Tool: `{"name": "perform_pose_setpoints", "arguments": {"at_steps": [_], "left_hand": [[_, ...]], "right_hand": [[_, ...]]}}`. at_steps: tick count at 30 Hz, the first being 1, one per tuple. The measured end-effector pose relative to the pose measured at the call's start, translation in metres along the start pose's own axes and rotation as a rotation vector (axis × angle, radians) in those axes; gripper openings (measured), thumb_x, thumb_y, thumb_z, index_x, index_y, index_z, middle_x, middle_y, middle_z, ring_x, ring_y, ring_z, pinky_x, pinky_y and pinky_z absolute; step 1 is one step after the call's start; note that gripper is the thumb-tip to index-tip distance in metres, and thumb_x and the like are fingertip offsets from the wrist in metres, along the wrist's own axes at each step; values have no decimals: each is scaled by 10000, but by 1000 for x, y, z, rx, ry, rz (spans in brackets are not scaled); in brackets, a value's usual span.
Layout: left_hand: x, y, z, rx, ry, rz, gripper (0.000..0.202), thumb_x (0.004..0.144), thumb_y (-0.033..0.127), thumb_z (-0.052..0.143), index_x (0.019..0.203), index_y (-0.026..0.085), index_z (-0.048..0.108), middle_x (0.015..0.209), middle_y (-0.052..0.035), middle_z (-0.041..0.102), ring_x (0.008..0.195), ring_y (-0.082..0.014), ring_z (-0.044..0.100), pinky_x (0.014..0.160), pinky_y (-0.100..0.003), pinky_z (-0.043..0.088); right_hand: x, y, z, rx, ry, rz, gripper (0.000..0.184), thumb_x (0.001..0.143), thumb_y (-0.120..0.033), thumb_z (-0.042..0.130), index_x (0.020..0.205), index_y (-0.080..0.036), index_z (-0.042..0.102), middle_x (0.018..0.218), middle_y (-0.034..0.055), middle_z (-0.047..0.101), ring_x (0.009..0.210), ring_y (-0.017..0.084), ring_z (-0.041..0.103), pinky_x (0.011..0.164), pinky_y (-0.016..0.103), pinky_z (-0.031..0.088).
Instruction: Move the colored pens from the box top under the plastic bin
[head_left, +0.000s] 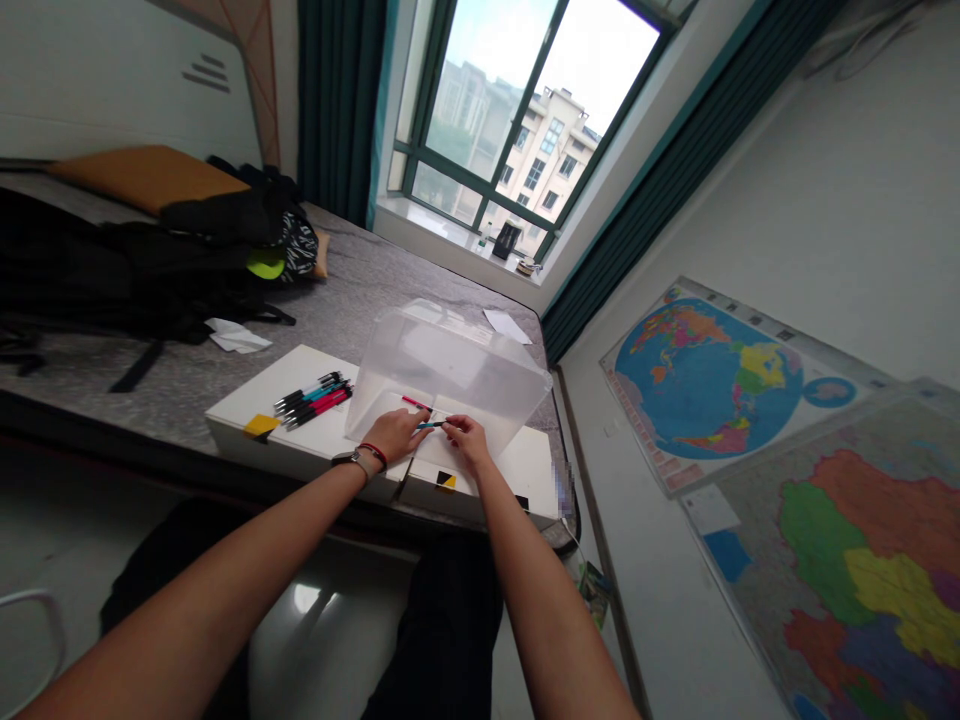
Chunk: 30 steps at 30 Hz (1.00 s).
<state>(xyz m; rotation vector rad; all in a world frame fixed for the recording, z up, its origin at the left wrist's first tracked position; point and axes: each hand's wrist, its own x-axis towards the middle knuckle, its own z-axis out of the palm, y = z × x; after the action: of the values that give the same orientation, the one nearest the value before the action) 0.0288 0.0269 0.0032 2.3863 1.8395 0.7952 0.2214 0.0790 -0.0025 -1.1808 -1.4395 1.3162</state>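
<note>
My left hand [394, 437] and my right hand [468, 441] meet over the white boxes, fingers closed in a pinch. Between their fingertips is a slim teal pen [430, 425] with a dark end towards my right hand. Just beyond the left fingers lies a red pen [415, 403]. A translucent plastic bin [454, 362] stands tilted on its side right behind my hands. Left of it, a heap of several pens [324, 404] in black, teal, red and white rests on the left white box [300, 365]. A bracelet and a band circle my left wrist.
The boxes sit at the edge of a grey mattress [360, 265]. Yellow-and-black tape [260, 427] marks their front rims. Black bags [135, 260] and crumpled tissue [237, 336] lie on the left, white paper [507, 326] behind the bin. A world map [712, 380] hangs on the right wall.
</note>
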Motion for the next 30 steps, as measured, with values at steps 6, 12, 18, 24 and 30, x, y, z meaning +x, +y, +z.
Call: {"name": "perform_pose_setpoints", "arguments": {"at_steps": [6,12,18,24,30], "left_hand": [[1,1,-2,-61,37,84,345,965,443,353,1031,229,616,975,-85,653,943,-211,585,824,-320,438],[2,-1,1,-46,54,82,405,982,428,302,924,203,634,910,-99,649,916,-217,586,823,-337,435],[2,-2,5,-47,-19,14,424,981,463,285,1033,210,621,863,-88,686,818,-210,640,727,-308,439],[0,0,1,-70,6,52,371,958,486,366,1167,263,577,1000,-62,701,882,-213,655,738,-295,447],[1,-2,3,-42,89,103,303,960,419,403,1064,234,620,996,-74,661,921,-204,607,789,-312,440]], "right_hand": [[-1,-1,1,6,21,-5,373,597,-420,773,850,-164,672,629,-23,602,519,97,494,523,240,391],[-2,-3,2,9,30,6,368,594,-397,779,855,-158,675,643,-15,613,523,97,501,519,237,391],[0,0,1,1,13,2,369,603,-398,776,864,-157,677,640,-14,612,519,97,500,515,234,392],[1,1,0,6,25,-7,365,604,-395,776,862,-156,677,633,-13,611,513,98,498,515,239,400],[0,0,2,18,46,2,373,585,-390,784,850,-150,677,603,-24,602,499,93,490,502,231,393]]}}
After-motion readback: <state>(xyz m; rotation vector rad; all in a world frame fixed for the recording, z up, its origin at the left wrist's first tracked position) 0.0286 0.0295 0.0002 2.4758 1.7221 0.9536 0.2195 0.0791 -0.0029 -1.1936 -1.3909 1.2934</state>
